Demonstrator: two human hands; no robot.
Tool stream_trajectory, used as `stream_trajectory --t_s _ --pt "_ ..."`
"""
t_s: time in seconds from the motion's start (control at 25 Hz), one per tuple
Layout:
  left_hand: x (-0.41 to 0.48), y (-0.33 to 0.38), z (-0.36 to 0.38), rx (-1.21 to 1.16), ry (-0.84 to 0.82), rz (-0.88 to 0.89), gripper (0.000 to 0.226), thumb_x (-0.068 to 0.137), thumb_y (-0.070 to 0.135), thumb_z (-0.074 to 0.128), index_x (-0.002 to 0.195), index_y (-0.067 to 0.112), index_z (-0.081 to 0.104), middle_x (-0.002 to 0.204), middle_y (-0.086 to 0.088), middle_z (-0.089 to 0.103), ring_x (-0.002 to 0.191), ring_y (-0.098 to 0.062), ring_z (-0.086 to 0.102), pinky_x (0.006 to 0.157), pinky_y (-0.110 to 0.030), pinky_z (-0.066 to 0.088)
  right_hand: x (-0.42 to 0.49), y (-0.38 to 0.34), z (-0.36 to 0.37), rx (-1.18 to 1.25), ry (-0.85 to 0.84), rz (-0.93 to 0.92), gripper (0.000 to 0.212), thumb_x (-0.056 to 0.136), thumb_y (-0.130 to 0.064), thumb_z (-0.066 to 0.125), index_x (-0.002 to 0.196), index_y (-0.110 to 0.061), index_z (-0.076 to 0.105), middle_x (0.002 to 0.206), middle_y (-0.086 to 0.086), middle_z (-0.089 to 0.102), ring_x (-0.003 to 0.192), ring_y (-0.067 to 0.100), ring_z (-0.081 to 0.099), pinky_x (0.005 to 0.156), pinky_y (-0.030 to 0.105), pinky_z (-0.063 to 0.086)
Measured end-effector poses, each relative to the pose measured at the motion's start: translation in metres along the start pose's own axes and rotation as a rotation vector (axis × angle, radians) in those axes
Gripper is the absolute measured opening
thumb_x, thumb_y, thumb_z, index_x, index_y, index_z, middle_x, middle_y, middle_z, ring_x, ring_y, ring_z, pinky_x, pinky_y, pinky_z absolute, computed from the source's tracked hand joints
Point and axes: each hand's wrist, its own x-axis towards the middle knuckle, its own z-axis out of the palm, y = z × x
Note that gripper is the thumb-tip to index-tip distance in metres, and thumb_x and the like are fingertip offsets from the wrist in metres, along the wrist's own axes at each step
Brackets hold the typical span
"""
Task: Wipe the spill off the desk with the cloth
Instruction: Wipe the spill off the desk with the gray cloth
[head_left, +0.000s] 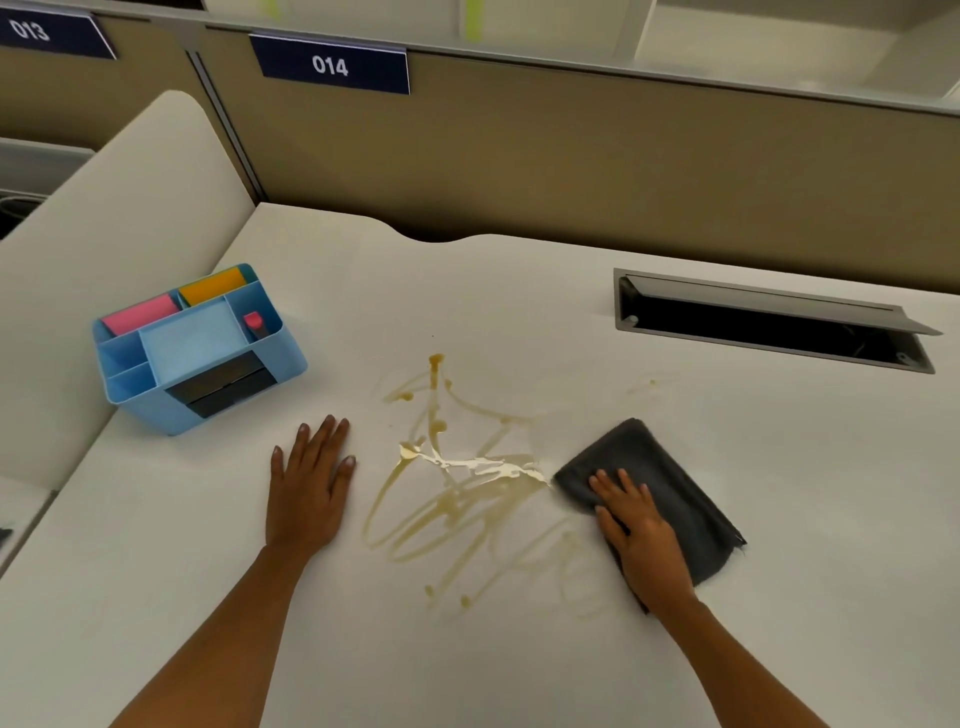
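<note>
A brownish-yellow spill (457, 483) runs in streaks and loops across the middle of the white desk (519, 665). A folded dark grey cloth (670, 483) lies flat on the desk at the spill's right edge. My right hand (641, 530) presses down on the cloth with fingers spread, its left corner touching the wet streaks. My left hand (311, 483) rests flat on the desk just left of the spill, palm down, holding nothing.
A light blue desk organiser (200, 348) with pink and orange pads stands at the back left. An open cable hatch (769, 322) is set into the desk at the back right. A tan partition (571, 156) with the label 014 closes the far side.
</note>
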Motion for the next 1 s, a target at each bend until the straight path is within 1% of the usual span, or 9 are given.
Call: stream_trajectory --t_s 0.12,0.16,0.24,0.4,0.56,0.68,0.8,0.92,1.0 --pt "0.002 0.0 0.002 0.018 -0.009 0.0 0.057 0.097 0.047 0.016 0.151 0.031 0.013 0.16 0.004 0.017 0.149 -0.019 0.006 0.119 -0.049 0.004 0.024 0.021 -0.02 -0.022 0.179 0.225 0.042 0.096 -0.027 0.048 0.137 -0.034 0.041 0.15 -0.002 0.033 0.142 0.016 0.015 0.113 0.04 0.021" --pt "0.002 0.0 0.002 0.018 -0.013 0.0 0.057 0.097 0.047 0.016 0.151 0.031 0.013 0.16 0.004 0.017 0.149 -0.019 0.006 0.12 -0.049 0.004 0.041 0.02 -0.023 -0.035 0.208 0.281 0.041 0.097 -0.026 0.047 0.138 -0.029 0.042 0.152 0.004 0.032 0.143 0.025 0.017 0.113 0.043 0.022" --pt "0.002 -0.002 0.003 0.018 -0.017 -0.003 0.056 0.097 0.048 0.015 0.151 0.032 0.012 0.16 0.004 0.017 0.149 -0.018 0.005 0.12 -0.049 0.003 0.075 0.005 -0.018 -0.027 0.221 0.311 0.041 0.098 -0.023 0.046 0.138 -0.02 0.044 0.152 0.01 0.031 0.143 0.033 0.016 0.113 0.045 0.021" --pt "0.003 -0.003 0.003 0.017 -0.014 -0.008 0.056 0.097 0.05 0.013 0.151 0.035 0.01 0.16 0.005 0.017 0.149 -0.017 0.004 0.12 -0.048 0.003 0.09 -0.036 0.025 0.009 0.053 0.127 0.041 0.097 -0.023 0.047 0.138 -0.021 0.044 0.152 0.003 0.033 0.144 0.026 0.013 0.114 0.039 0.021" --pt "0.002 -0.001 0.003 0.012 -0.015 -0.012 0.056 0.097 0.051 0.013 0.151 0.036 0.01 0.16 0.006 0.017 0.148 -0.016 0.004 0.12 -0.047 0.003 0.052 -0.023 0.028 0.018 -0.025 0.011 0.042 0.096 -0.029 0.048 0.138 -0.031 0.041 0.148 -0.012 0.028 0.141 0.013 0.013 0.113 0.031 0.019" --pt "0.002 -0.003 0.003 0.008 -0.018 -0.011 0.055 0.097 0.051 0.013 0.15 0.038 0.008 0.16 0.007 0.016 0.148 -0.015 0.003 0.12 -0.047 0.003 0.046 0.008 0.001 0.05 0.053 0.091 0.042 0.095 -0.031 0.05 0.136 -0.036 0.043 0.148 -0.014 0.028 0.14 0.014 0.018 0.113 0.034 0.02" --pt "0.004 -0.002 0.003 0.004 -0.017 -0.014 0.055 0.097 0.051 0.014 0.15 0.038 0.008 0.16 0.007 0.017 0.148 -0.015 0.003 0.12 -0.047 0.003 0.081 0.033 -0.028 -0.005 0.194 0.264 0.04 0.097 -0.03 0.046 0.137 -0.03 0.044 0.153 0.004 0.031 0.142 0.033 0.02 0.113 0.047 0.022" --pt "0.003 -0.001 0.003 0.014 -0.015 -0.015 0.055 0.097 0.05 0.014 0.15 0.039 0.009 0.16 0.007 0.016 0.148 -0.014 0.003 0.12 -0.047 0.003 0.142 0.032 -0.043 -0.068 0.157 0.358 0.04 0.1 -0.03 0.04 0.139 -0.022 0.042 0.154 0.013 0.027 0.14 0.041 0.02 0.113 0.049 0.02" --pt "0.003 -0.001 0.002 0.017 -0.018 -0.02 0.055 0.097 0.05 0.014 0.15 0.039 0.008 0.16 0.008 0.015 0.148 -0.014 0.002 0.12 -0.047 0.003 0.166 0.013 -0.03 -0.072 0.09 0.325 0.041 0.099 -0.03 0.039 0.139 -0.021 0.042 0.154 0.013 0.026 0.14 0.041 0.019 0.113 0.049 0.02"
